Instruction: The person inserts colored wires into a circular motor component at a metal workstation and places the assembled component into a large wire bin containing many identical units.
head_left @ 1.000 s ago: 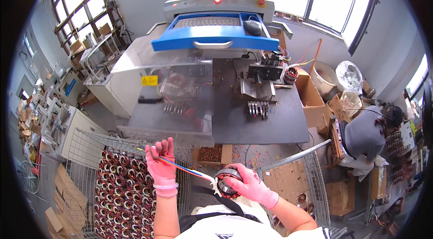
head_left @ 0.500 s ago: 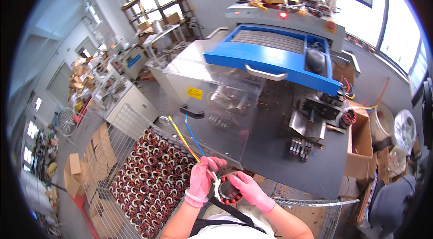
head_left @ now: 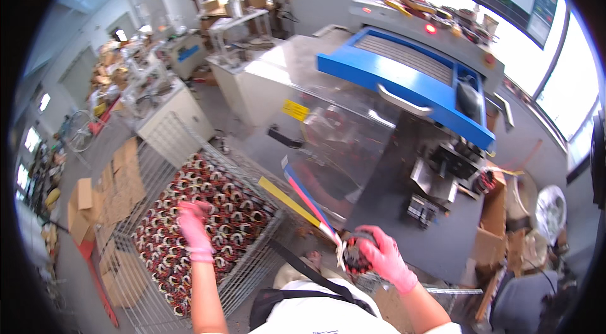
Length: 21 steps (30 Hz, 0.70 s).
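My right hand, in a pink glove, grips a ring-shaped motor stator in front of my body. From the stator's white-tied side, long lead wires in yellow, blue and red stick out up and to the left, blurred. My left hand, also in a pink glove, is away from that stator, above a pile of similar stators in a wire basket. Motion smears its fingers, and whether it touches any of the pile does not show.
A machine with a pulled-out blue drawer stands ahead, behind a clear guard panel. Metal fixtures sit on its dark table. Cardboard boxes lie left of the basket; an open carton stands at the right.
My left hand has let go of the stator's wires and swung left over the basket. My right hand has shifted right with the stator. The whole view has turned somewhat.
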Available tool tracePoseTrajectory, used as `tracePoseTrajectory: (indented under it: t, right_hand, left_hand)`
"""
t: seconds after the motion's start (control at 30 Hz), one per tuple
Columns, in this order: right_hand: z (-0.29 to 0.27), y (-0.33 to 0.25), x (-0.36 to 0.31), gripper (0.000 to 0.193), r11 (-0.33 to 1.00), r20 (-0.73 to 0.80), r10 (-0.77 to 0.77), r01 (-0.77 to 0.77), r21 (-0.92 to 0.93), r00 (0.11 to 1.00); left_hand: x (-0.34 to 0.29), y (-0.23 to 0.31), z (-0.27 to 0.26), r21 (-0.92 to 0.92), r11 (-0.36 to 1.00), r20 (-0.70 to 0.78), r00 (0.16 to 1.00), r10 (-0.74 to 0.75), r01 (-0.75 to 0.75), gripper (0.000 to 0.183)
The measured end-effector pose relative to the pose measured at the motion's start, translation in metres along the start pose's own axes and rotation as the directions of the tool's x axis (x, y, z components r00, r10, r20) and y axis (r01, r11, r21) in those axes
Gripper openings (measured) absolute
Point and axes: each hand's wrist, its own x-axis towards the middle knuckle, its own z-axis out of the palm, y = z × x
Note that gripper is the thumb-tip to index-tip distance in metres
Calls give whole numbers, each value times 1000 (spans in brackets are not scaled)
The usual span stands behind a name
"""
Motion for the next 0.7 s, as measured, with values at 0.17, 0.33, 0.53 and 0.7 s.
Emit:
tracePoseTrajectory:
  t: [0.17,0.33,0.53,0.7]
  right_hand:
    - [-35,22,-7,37,980,-164,171,-152,127,971]
    - [-63,38,-34,40,983,-300,184,-171,68,936]
    - [-80,37,-53,39,935,-440,71,-213,-283,895]
    - [-111,88,-31,39,698,-398,-267,-108,-708,878]
  left_hand:
    - [-157,-75,96,571,128,603,309,-736,-811,33]
    - [-186,-30,216,599,780,786,316,-531,-178,42]
    - [-210,-29,323,312,886,688,561,-460,343,12]
    - [-220,-35,305,309,892,662,599,-451,331,17]
